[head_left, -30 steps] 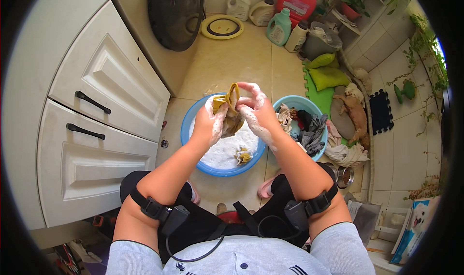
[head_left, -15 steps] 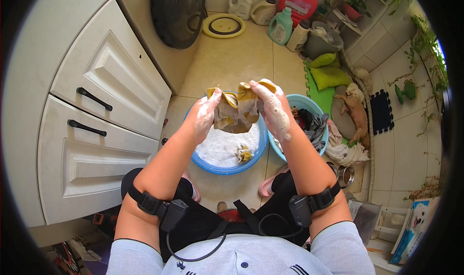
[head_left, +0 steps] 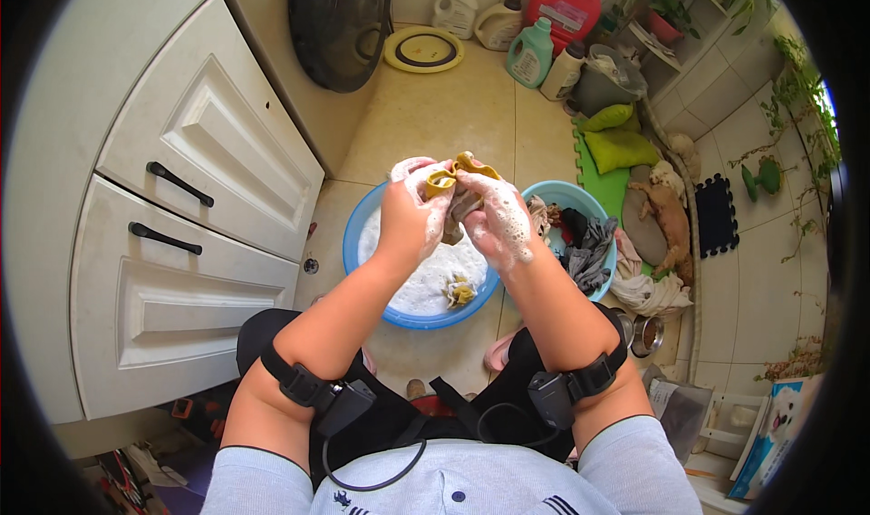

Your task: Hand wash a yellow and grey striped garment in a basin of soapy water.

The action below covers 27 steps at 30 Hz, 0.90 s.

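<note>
While a yellow cloth [head_left: 473,164] is gripped by left hand [head_left: 413,209] and right hand [head_left: 500,218], both are lathered.
Below them, foam [head_left: 412,279] is held in a blue basin [head_left: 426,323].

There are two basins [head_left: 421,323], two cabinet handles [head_left: 179,184], five bottles [head_left: 529,55], two cushions [head_left: 622,152] and, partly hidden, perhaps two bowls [head_left: 648,336].

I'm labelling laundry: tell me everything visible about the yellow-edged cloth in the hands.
The yellow-edged cloth looks like soft fabric, mustard along its upper edges and greyish-brown below. Bunched and folded, it is gripped by the soapy left hand and right hand, above the sudsy blue basin. Hands hide its full shape.
</note>
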### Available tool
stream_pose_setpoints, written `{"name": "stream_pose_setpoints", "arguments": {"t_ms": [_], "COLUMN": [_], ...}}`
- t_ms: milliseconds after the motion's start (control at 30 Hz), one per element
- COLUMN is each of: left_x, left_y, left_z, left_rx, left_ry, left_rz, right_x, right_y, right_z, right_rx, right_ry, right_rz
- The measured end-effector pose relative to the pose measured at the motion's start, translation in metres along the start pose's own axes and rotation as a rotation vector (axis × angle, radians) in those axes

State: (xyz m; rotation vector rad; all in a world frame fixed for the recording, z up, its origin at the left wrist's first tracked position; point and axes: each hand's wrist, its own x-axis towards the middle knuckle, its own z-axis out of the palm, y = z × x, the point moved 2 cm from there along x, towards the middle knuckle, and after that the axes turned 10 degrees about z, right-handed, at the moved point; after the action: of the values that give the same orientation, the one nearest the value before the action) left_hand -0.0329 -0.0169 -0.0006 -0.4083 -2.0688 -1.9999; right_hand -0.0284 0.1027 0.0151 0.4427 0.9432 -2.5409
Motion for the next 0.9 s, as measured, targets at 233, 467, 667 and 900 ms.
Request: {"name": "stream_pose_setpoints", "arguments": {"t_ms": [233,467,667,900], "left_x": [0.003,0.001,0.007,0.005], "left_y": [0.027,0.023,0.008,0.013], "left_z": [-0.003,-0.001,-0.008,-0.001], "left_rx": [-0.016,0.284,-0.266,-0.043], "left_ry": [-0.124,-0.164,0.154,-0.147], "left_rz": [-0.186,-0.159,-0.231,-0.451], "right_x": [-0.005,-0.01,-0.007,-0.005], "right_y": [-0.006,-0.004,-0.004,0.008], "right_z": [-0.005,-0.002,-0.004,-0.008], "right_rx": [-0.082,-0.261,-0.342,-0.26], "right_ry": [0.088,0.207,0.241,0.185], "right_rz": [-0.021,-0.063,-0.131,0.118]}}
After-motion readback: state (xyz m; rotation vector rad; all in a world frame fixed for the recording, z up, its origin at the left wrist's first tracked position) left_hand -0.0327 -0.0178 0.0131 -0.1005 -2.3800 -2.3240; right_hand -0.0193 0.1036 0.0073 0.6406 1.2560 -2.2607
